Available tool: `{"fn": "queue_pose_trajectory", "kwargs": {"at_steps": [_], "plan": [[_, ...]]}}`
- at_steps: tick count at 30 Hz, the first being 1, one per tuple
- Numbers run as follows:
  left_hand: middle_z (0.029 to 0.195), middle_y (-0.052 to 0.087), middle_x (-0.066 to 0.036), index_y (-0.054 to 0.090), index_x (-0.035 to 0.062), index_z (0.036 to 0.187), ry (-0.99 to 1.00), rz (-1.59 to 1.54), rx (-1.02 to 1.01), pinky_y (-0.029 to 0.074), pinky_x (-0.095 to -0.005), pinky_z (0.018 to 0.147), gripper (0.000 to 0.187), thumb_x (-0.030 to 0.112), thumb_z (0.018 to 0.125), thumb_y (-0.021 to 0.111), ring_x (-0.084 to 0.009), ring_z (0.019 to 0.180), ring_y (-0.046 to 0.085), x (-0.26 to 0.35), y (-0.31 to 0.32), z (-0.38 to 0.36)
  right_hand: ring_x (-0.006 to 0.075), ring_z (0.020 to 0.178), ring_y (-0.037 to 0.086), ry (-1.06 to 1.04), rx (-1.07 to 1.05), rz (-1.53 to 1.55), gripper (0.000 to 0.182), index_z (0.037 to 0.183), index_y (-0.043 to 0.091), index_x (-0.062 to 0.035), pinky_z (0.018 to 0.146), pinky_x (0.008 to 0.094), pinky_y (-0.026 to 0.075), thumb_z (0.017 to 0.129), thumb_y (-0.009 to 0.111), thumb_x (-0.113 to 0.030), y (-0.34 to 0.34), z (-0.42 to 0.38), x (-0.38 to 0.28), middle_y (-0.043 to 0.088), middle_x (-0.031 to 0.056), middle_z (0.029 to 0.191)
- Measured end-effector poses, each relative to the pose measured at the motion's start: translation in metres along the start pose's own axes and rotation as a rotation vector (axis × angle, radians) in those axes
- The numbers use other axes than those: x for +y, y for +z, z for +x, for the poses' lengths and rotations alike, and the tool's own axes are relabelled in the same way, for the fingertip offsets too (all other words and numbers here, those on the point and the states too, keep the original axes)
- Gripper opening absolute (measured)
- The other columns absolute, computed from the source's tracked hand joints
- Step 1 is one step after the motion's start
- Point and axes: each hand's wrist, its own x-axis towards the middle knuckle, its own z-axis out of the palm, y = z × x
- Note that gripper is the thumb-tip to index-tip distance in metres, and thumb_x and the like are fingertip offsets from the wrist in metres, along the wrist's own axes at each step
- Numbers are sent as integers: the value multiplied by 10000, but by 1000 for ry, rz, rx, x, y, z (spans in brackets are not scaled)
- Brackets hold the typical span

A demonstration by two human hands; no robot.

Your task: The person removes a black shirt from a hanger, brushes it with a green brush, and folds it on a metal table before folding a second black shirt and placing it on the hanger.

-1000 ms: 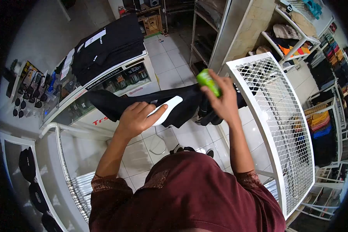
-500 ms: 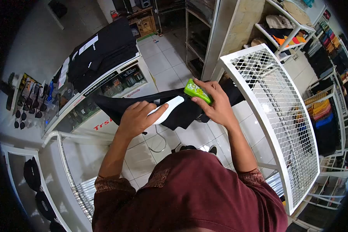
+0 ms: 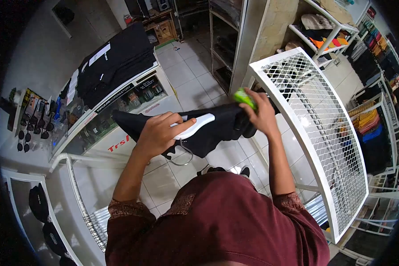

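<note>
White-tiled shop floor lay below; the left hand (image 3: 157,133) clamped the white plastic hanger (image 3: 194,126) carrying the black garment (image 3: 208,128); the right hand (image 3: 261,113) gripped a small green tool (image 3: 244,97) against the cloth beside the white mesh rack (image 3: 314,133); keeping the fabric taut seemed wise.
</note>
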Motion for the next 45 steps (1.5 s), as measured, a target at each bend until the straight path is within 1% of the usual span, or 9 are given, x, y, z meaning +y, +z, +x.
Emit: {"fn": "queue_pose_trajectory", "kwargs": {"at_steps": [2, 6, 11, 15, 18, 24, 27, 37, 45], "plan": [[870, 623, -36, 748, 183, 1255, -19, -116, -19, 503, -351, 674, 602, 4, 681, 718, -218, 786, 635, 0, -5, 3, 395, 1032, 649, 85, -33, -168, 518, 1377, 627, -115, 895, 441, 528, 921, 743, -331, -6, -3, 31, 638, 216, 1125], [808, 706, -47, 780, 106, 1039, -79, -411, 11, 523, -350, 650, 285, 64, 758, 804, -214, 711, 673, -1, -17, 21, 238, 1213, 600, 15, -245, 566, 475, 1404, 590, -50, 1077, 377, 439, 987, 679, -260, -6, -6, 0, 639, 156, 1335], [826, 725, -77, 704, 34, 928, -278, -508, 14, 547, -346, 811, 320, 152, 714, 911, -224, 825, 722, -29, -8, 49, 174, 1263, 520, 70, -838, 789, 1041, 1497, 421, 45, 1122, 301, 362, 641, 961, -198, -7, -13, -37, 593, 100, 1352], [1231, 584, -168, 554, 37, 1351, -452, -265, 379, 525, -408, 853, 726, 344, 780, 880, -314, 983, 645, -31, 35, 59, 163, 1227, 521, 398, -494, 1225, 887, 1478, 438, 15, 1092, 287, 378, 687, 837, -34, 26, -41, -53, 580, 73, 1336], [1053, 656, -181, 501, -56, 1392, -743, -674, 333, 546, -361, 764, 762, 433, 888, 797, -241, 848, 664, -26, 83, 53, 164, 1184, 539, 235, -298, 967, 882, 1465, 422, 13, 1064, 292, 404, 683, 830, -31, 47, -47, -66, 592, 78, 1272], [814, 721, -99, 674, -37, 1062, -806, -693, 508, 509, -340, 632, 296, 248, 981, 661, -158, 692, 649, -26, 83, 45, 251, 1201, 577, 41, -288, 785, 846, 1499, 350, -1, 1070, 356, 425, 840, 828, -232, 76, -48, -95, 589, 166, 1299], [815, 677, -32, 681, -1, 1163, -831, -702, 449, 452, -253, 569, 350, 309, 1074, 545, -81, 647, 583, -15, 56, 38, 402, 1302, 550, -142, -81, 700, 592, 1519, 331, 2, 1110, 431, 394, 1036, 563, -248, 85, -22, -103, 522, 278, 1404], [721, 598, 0, 665, 16, 1109, -850, -1002, 457, 413, -216, 509, 435, 416, 1093, 496, -60, 579, 525, -9, 7, 1, 448, 1062, 558, -19, 634, 2, 682, 1497, 397, 40, 926, 515, 445, 984, 651, -331, 81, 90, -5, 530, 268, 1209], [697, 583, -2, 667, 15, 1076, -922, -1093, 488, 401, -222, 470, 454, 445, 1078, 522, -56, 531, 500, -16, 7, 16, 411, 1132, 537, -541, 171, 324, 830, 1466, 450, 49, 1003, 506, 420, 788, 804, -274, 156, -29, -110, 553, 240, 1254]]}}
